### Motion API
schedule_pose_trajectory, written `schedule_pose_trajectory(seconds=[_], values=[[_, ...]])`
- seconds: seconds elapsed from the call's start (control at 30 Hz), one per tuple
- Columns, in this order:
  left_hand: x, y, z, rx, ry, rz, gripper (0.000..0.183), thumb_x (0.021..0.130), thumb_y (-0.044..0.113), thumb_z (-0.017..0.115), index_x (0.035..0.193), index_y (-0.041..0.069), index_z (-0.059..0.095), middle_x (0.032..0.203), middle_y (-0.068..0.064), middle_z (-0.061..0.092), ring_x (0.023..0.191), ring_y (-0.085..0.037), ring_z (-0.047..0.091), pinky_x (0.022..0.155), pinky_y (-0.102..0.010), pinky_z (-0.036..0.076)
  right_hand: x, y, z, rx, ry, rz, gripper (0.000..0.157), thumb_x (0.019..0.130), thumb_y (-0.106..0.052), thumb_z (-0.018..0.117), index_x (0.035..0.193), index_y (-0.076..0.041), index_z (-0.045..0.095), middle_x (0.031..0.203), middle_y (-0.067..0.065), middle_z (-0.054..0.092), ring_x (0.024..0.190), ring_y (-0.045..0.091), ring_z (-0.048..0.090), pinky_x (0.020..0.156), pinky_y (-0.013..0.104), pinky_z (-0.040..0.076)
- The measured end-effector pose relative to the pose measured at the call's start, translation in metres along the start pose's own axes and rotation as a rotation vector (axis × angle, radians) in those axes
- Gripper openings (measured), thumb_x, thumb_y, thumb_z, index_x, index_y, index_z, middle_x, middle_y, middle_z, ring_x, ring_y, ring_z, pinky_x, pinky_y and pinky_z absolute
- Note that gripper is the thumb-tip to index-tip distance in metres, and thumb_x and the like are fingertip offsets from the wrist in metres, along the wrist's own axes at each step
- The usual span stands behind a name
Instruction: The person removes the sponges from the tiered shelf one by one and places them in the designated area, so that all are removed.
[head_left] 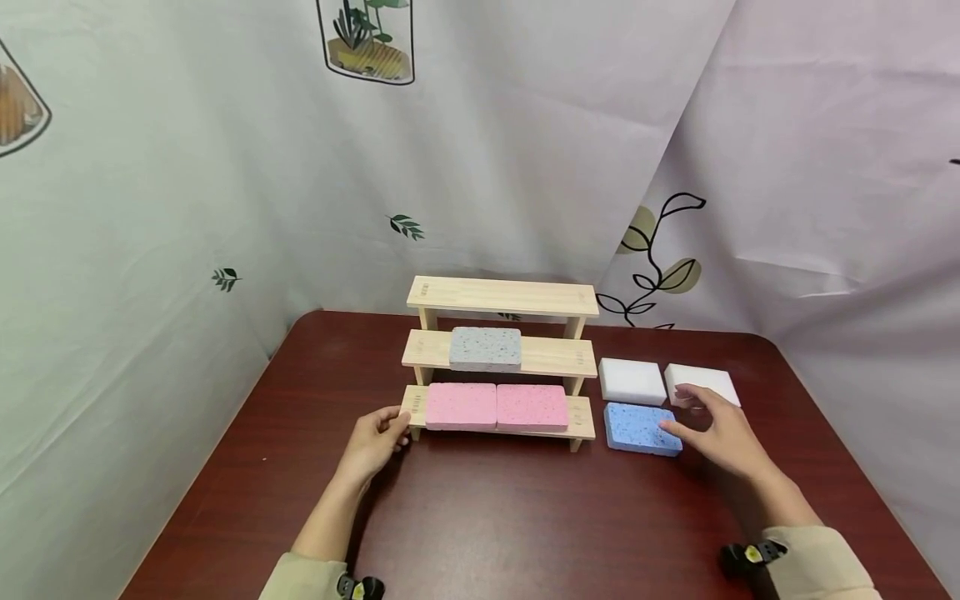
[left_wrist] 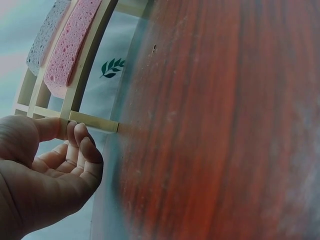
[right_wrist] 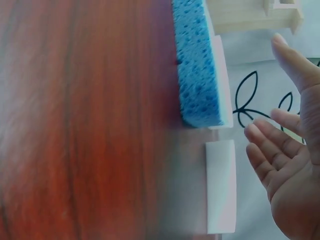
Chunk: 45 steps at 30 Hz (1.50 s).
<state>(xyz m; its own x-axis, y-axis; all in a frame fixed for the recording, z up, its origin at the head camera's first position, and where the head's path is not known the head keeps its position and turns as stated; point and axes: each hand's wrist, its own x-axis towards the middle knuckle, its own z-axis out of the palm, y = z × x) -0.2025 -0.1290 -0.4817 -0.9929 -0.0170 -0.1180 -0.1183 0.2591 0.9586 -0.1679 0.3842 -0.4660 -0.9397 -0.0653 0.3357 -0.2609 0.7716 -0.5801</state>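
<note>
Guessing this is the grab bit of loading the rack (head_left: 502, 295): left hand (head_left: 377, 442) pinches its bottom-left end, right hand (head_left: 718, 429) hovers by the blue sponge (head_left: 639, 429), lower right, fingers wide. Next move prob needs a pinch there.

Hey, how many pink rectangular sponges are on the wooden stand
2: one pink rectangular sponge at the left and another pink rectangular sponge at the right, side by side on the lowest step of the pale wooden stand.
</note>
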Motion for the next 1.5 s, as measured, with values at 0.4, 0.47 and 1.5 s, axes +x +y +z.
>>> schedule_pose_trajectory(seconds=[0.4,0.47,1.5], values=[[-0.002,0.001,0.000,0.004,0.015,-0.010,0.030,0.103,0.009,0.058,0.123,-0.013,0.062,0.080,-0.010,0.066,0.068,-0.015,0.060,0.061,-0.023,0.050,0.021,-0.035,0.001,0.174,0.098,-0.037,0.054,0.085,-0.007,0.082,0.133,0.003,0.058,0.117,0.023,0.067,0.102,-0.001,0.060,0.088,0.005,0.043],[-0.002,0.001,0.000,0.005,0.013,-0.014,0.030,0.103,0.008,0.058,0.123,-0.013,0.062,0.080,-0.010,0.066,0.069,-0.015,0.060,0.061,-0.023,0.050,0.024,-0.040,0.003,0.188,0.101,-0.050,0.054,0.085,-0.006,0.082,0.133,0.001,0.058,0.117,0.022,0.068,0.102,0.001,0.061,0.089,0.005,0.043],[-0.004,0.000,0.001,-0.007,0.022,-0.004,0.030,0.103,0.008,0.059,0.124,-0.013,0.061,0.085,-0.014,0.066,0.068,-0.015,0.060,0.060,-0.023,0.050,0.073,-0.123,0.026,0.283,0.015,-0.167,0.051,0.088,-0.012,0.080,0.133,-0.001,0.059,0.122,0.017,0.067,0.111,0.033,0.065,0.097,0.045,0.052]])
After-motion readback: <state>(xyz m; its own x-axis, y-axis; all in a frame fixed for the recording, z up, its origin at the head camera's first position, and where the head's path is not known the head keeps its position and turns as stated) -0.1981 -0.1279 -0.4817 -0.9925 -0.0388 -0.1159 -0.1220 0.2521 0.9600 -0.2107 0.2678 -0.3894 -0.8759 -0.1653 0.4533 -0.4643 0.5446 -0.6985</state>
